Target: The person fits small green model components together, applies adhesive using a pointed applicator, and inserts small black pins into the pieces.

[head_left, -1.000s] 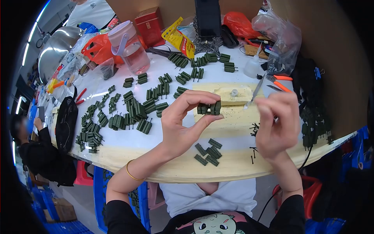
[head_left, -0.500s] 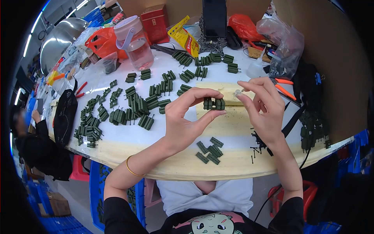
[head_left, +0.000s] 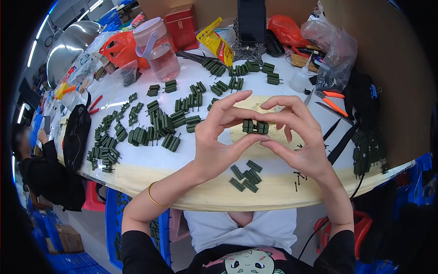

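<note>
A small dark green ribbed plastic part (head_left: 255, 127) is held up over the table's near middle. My left hand (head_left: 213, 142) pinches its left side between thumb and fingers. From the other side, my right hand (head_left: 302, 142) closes thumb and fingers on its right end, with the remaining fingers curled above. Below the hands lie several loose green pieces (head_left: 246, 176). Thin black pins (head_left: 299, 177) are scattered under my right wrist. Behind the hands is a cream-coloured block (head_left: 273, 102), partly hidden by my fingers.
Many green parts (head_left: 159, 121) cover the table's left and middle. A pink-lidded water jug (head_left: 164, 59), a yellow packet (head_left: 216, 43) and a dark phone (head_left: 252, 23) stand behind. Orange-handled pliers (head_left: 335, 105) and a clear squeeze bottle (head_left: 300, 80) lie right. Another person (head_left: 50, 169) sits left.
My right hand has moved left and down from beside the cream block, where it pinched something small and clear, onto the green part. My left hand still grips that part, now slightly farther right.
</note>
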The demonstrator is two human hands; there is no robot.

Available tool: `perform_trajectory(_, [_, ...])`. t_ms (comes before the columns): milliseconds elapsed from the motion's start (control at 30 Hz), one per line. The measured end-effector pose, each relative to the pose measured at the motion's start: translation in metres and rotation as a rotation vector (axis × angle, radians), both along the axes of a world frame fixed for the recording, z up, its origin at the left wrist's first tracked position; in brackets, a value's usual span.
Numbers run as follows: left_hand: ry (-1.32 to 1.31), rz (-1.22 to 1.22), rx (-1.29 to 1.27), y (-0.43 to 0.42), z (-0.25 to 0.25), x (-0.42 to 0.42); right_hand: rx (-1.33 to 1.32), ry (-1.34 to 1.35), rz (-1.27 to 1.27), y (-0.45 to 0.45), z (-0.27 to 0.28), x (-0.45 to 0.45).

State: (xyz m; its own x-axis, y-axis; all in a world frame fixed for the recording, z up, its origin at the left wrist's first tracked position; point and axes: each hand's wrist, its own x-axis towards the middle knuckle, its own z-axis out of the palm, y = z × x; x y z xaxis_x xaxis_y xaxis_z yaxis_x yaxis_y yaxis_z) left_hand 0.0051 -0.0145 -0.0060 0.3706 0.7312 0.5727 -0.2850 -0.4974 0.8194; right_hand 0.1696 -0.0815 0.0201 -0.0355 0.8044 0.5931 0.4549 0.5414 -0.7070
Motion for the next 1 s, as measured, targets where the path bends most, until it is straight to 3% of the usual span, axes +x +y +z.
perform_trajectory(133, [0.013, -0.019, -0.016, 0.0, -0.001, -0.003, 0.055, -0.093, 0.068, 0.006, -0.007, 0.008])
perform_trajectory(267, [0.138, -0.015, 0.169, 0.003, -0.007, -0.007, -0.013, 0.035, 0.117, 0.004, -0.01, 0.009])
perform_trajectory(633, [0.178, -0.054, 0.174, -0.006, -0.006, -0.01, 0.03, 0.06, 0.096, 0.001, -0.013, 0.002])
perform_trajectory(800, [0.064, -0.099, 0.034, -0.012, 0.002, -0.003, 0.2, -0.088, 0.047, -0.001, -0.008, 0.001])
perform_trajectory(933, [0.143, 0.015, 0.376, -0.004, 0.007, -0.001, 0.199, -0.101, 0.057, -0.002, -0.01, 0.001])
perform_trajectory(1000, [0.155, -0.025, 0.348, -0.004, 0.005, -0.003, 0.187, -0.097, 0.054, -0.002, -0.011, 0.001])
